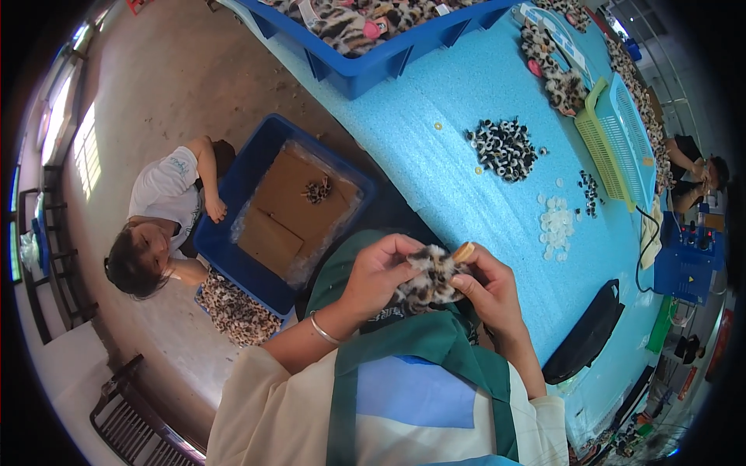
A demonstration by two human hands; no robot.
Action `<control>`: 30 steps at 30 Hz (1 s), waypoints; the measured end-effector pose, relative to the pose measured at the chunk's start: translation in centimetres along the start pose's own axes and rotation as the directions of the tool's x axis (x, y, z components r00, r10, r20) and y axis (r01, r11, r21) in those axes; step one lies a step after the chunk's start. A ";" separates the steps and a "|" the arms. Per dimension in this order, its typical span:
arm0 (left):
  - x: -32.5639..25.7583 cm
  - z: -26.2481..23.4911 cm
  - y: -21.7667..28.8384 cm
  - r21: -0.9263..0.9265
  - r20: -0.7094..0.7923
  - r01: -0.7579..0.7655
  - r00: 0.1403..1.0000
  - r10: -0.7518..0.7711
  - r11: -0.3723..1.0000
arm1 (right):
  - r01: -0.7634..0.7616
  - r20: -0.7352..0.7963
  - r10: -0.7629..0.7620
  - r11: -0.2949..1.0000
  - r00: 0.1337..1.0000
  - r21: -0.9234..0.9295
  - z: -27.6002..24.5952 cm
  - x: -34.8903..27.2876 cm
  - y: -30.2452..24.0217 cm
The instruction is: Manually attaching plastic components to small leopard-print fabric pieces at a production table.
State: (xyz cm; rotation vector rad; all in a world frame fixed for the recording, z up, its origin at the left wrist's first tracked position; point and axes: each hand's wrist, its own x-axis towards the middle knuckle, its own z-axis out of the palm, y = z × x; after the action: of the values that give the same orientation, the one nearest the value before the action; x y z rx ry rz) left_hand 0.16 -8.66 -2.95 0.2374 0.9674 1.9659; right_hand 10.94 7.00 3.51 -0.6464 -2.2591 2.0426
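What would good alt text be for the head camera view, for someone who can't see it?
Both hands, left hand and right hand, hold a small leopard-print fabric piece over a bright blue foam-covered table. On the table lie a pile of black-and-white beads and white discs; a blue crate sits on the floor beside another person.

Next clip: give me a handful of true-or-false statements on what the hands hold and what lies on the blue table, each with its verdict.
1. Both hands grip one leopard-print fabric piece. True: left hand and right hand pinch it from either side.
2. The pile of black-and-white toy eyes lies in the blue floor bin. False: it lies on the blue foam table.
3. The left wrist wears a silver bangle. True.
4. The white discs are stacked in the yellow-green basket. False: they lie loose on the table.
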 end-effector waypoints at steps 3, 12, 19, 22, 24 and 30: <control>-0.1 -0.3 0.7 -0.235 0.117 0.204 0.977 -0.181 0.950 | -0.017 -0.004 0.018 0.983 1.000 0.181 -0.2 0.2 1.1; -1.0 1.1 3.0 0.159 0.239 0.165 0.950 -0.200 0.973 | 0.180 -0.114 -0.192 0.977 0.975 -0.113 2.0 2.4 -1.6; -1.0 0.4 1.9 0.184 0.052 0.015 0.998 -0.025 0.983 | 0.088 -0.147 -0.047 0.956 0.988 0.280 0.0 2.8 0.2; -0.8 0.5 1.6 0.199 0.029 -0.006 1.000 0.000 0.980 | -0.193 -0.066 0.211 0.958 0.975 0.211 0.1 1.0 0.8; -0.5 0.4 1.1 0.262 0.029 -0.017 1.000 0.010 0.965 | -0.057 -0.033 0.062 0.988 0.998 0.141 0.9 0.3 0.3; 0.5 0.7 1.5 0.512 0.196 -0.207 0.973 0.122 0.834 | -0.296 0.052 0.295 0.900 0.954 0.320 0.5 -0.8 -0.1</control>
State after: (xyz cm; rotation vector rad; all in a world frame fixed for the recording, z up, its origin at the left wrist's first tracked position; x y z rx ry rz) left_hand -0.71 -8.36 -1.56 0.8007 1.4119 1.7554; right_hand 11.56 6.28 3.71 -1.0049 -1.8470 2.4741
